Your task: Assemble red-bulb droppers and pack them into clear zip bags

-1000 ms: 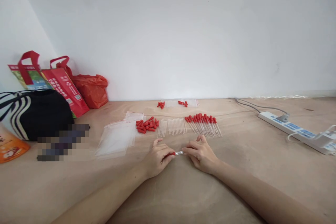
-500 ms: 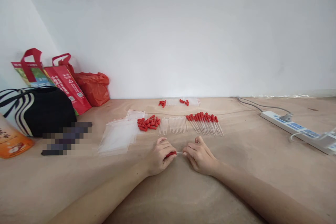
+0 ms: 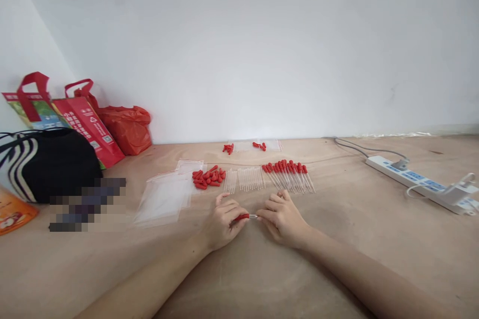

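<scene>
My left hand (image 3: pixel 226 222) is closed on a red rubber dropper bulb (image 3: pixel 242 217). Facing it, my right hand (image 3: pixel 282 219) pinches a thin clear glass tube (image 3: pixel 253 216), whose short visible stretch meets the bulb's open end. My fingers hide the rest of both pieces. Beyond my hands lie a heap of loose red bulbs (image 3: pixel 208 178), a row of clear tubes (image 3: pixel 251 178) and, to the right, a row of droppers (image 3: pixel 290 174) with red bulbs fitted on tubes.
Clear zip bags (image 3: pixel 164 199) lie left of the bulbs. More red bulbs (image 3: pixel 228 149) rest near the wall. A power strip (image 3: pixel 419 182) with cables is on the right. A black bag (image 3: pixel 60 164), a red plastic bag (image 3: pixel 127 129) and an orange package (image 3: pixel 15 213) stand left.
The whole view has shifted slightly. My hands keep the same grips on the bulb and tube, with the gap between them a little narrower.
</scene>
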